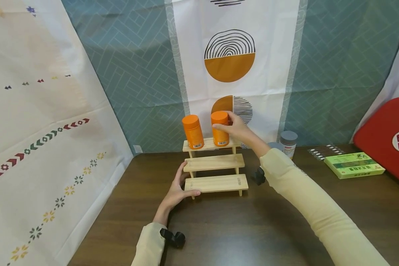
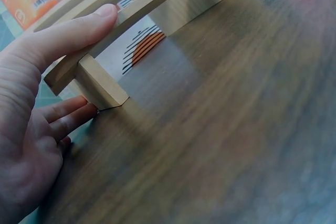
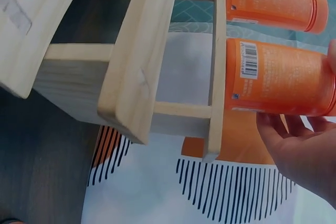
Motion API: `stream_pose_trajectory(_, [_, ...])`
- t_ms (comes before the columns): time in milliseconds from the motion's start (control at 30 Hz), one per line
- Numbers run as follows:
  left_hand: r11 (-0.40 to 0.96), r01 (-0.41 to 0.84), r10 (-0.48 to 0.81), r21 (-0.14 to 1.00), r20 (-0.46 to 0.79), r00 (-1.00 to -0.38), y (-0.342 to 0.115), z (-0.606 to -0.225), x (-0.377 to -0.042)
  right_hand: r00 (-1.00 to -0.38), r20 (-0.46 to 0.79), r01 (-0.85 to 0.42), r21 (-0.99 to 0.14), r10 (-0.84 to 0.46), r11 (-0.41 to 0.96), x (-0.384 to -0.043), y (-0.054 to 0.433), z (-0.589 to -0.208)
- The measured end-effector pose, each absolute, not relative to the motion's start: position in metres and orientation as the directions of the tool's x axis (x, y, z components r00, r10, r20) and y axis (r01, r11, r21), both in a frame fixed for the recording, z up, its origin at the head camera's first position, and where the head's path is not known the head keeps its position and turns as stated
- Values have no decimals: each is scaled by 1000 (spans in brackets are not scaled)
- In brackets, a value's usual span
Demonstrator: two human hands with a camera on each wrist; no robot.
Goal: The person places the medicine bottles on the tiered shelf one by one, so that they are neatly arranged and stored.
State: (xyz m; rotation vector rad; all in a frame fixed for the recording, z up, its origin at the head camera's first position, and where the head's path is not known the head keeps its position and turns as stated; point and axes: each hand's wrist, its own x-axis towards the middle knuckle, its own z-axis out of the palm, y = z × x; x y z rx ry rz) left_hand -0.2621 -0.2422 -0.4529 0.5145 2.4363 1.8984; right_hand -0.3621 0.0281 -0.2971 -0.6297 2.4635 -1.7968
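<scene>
The right hand (image 1: 236, 128) curls round the upper part of an orange screw-capped bottle (image 1: 220, 135) on the top shelf of a wooden three-tier rack (image 1: 216, 183), right of a second orange bottle (image 1: 193, 132); best keep its base flat until the grip eases, the left hand (image 1: 175, 193), clasping the rack's left end, serving as brace. The dark wood-grain table (image 1: 219, 236) backs onto a circle-print cloth hanging (image 1: 272, 85)
</scene>
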Motion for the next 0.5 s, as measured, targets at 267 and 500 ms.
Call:
stream_pose_trajectory(267, [220,246,262,944,186,-947,-242,-452,-263,-922,212,-298,-924,-325,240,-360,36,-301])
stream_pose_trajectory(500, [223,252,265,942,191,-945,-242,-452,-262,-914,200,-300,-919,-353,256,-356,52,-308])
